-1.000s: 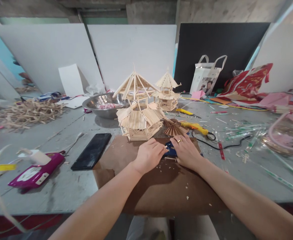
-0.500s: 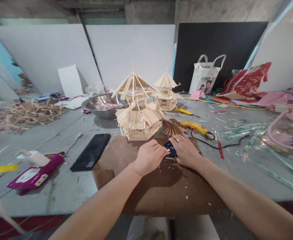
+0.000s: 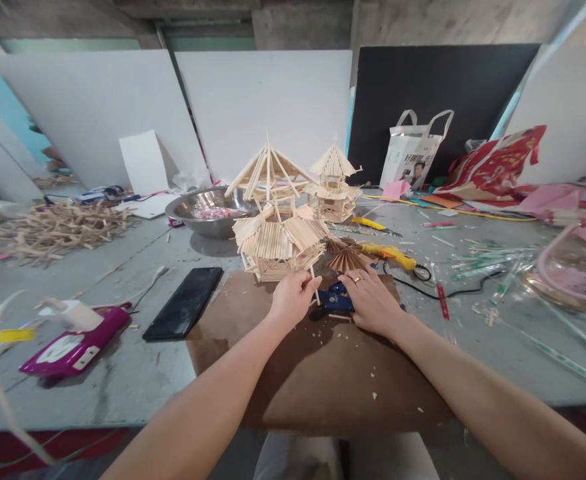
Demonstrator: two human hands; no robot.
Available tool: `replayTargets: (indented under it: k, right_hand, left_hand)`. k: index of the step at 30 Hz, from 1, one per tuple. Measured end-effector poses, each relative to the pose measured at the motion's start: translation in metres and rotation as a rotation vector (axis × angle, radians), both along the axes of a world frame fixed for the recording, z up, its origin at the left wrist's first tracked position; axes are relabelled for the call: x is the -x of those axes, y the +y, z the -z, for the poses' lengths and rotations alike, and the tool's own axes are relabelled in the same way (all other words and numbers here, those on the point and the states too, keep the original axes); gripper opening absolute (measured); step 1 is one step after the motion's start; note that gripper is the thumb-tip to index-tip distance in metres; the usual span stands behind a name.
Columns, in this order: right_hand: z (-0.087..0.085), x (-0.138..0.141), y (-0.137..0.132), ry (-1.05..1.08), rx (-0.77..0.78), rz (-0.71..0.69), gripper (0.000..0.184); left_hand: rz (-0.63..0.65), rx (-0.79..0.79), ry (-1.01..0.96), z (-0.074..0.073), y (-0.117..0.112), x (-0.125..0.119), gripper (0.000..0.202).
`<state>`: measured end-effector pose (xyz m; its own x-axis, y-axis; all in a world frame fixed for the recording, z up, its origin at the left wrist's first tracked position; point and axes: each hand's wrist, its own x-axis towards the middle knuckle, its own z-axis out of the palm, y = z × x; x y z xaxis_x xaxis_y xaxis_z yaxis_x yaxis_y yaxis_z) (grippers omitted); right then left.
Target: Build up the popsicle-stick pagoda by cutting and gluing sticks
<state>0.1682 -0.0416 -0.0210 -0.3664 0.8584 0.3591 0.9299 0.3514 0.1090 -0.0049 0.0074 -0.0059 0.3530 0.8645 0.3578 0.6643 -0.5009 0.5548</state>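
Observation:
My left hand [image 3: 291, 297] is closed in a pinch on a thin wooden stick [image 3: 315, 285], held upright just in front of the stick-built pavilion model [image 3: 277, 227]. My right hand [image 3: 370, 299] rests on a blue-handled cutter [image 3: 333, 301] that lies on the brown board [image 3: 323, 373]; its fingers curl over the handle. A ring shows on one finger. Small wood chips lie scattered on the board around both hands.
A second small pavilion [image 3: 333, 183], a steel bowl [image 3: 205, 210], a black phone [image 3: 183, 302], a magenta device [image 3: 75, 343], a yellow glue gun [image 3: 390, 255] with black cord, folded brown paper fans [image 3: 347, 257], a pile of sticks [image 3: 57, 227], bags [image 3: 413, 150] and clear straws [image 3: 493, 267] lie around.
My left hand has lifted off the cutter and moved up toward the model with a stick pinched in it. The blue cutter is now uncovered. My right hand stays put.

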Motion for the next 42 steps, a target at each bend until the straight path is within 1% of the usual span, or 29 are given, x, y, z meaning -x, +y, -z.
replayTargets:
  k: [4,10,12,15,18,20,22,24,27,30,33,35,37,39,42]
  right_hand:
    - [-0.002,0.001,-0.002,-0.039,-0.028,-0.011,0.053]
    - [-0.003,0.001,-0.003,-0.063,-0.032,-0.030,0.051]
    - [-0.002,0.001,-0.002,-0.065,-0.030,-0.026,0.050]
    - [-0.002,0.000,0.000,-0.059,0.001,-0.025,0.049]
    - [-0.002,-0.001,0.002,-0.045,0.058,-0.018,0.046]
    - [-0.003,-0.001,0.003,-0.031,0.101,-0.028,0.042]
    - [-0.004,-0.002,0.004,-0.019,0.128,-0.049,0.041]
    - [-0.005,-0.002,0.003,-0.015,0.128,-0.055,0.042]
    - [-0.004,-0.002,0.001,-0.017,0.090,-0.036,0.044]
    - [-0.003,-0.001,-0.001,-0.014,0.050,-0.021,0.047]
    - [-0.001,-0.002,-0.001,-0.010,0.046,-0.004,0.052]
    - [0.001,-0.005,0.001,0.004,0.048,0.008,0.053]
    - [0.002,-0.010,0.003,0.031,0.044,0.019,0.051]
    - [0.002,-0.016,0.006,0.060,0.033,0.049,0.051]
    - [0.005,-0.024,0.009,0.078,0.026,0.115,0.060]
  left_hand:
    - [0.007,0.039,-0.023,0.000,0.001,0.002,0.034]
    - [0.079,0.129,-0.053,0.005,0.005,0.003,0.035]
    - [0.072,0.076,-0.017,0.004,0.003,0.003,0.035]
    - [0.081,-0.113,0.041,0.000,-0.003,0.003,0.033]
    - [0.184,-0.270,0.045,-0.003,-0.011,0.002,0.030]
    - [0.255,-0.341,0.041,-0.003,-0.014,0.002,0.027]
    - [0.288,-0.385,0.043,-0.002,-0.015,0.002,0.025]
    - [0.280,-0.398,0.055,-0.001,-0.014,0.002,0.025]
    - [0.177,-0.386,0.068,0.000,-0.012,0.004,0.029]
    - [0.071,-0.347,0.045,-0.001,-0.009,0.006,0.031]
    - [0.053,-0.275,-0.027,-0.001,-0.007,0.007,0.033]
    - [0.038,-0.191,-0.112,-0.001,-0.005,0.008,0.034]
    - [0.023,-0.072,-0.225,-0.001,-0.003,0.007,0.034]
    - [0.028,0.080,-0.374,-0.002,-0.002,0.006,0.033]
    - [0.070,0.322,-0.640,-0.003,-0.002,0.005,0.031]
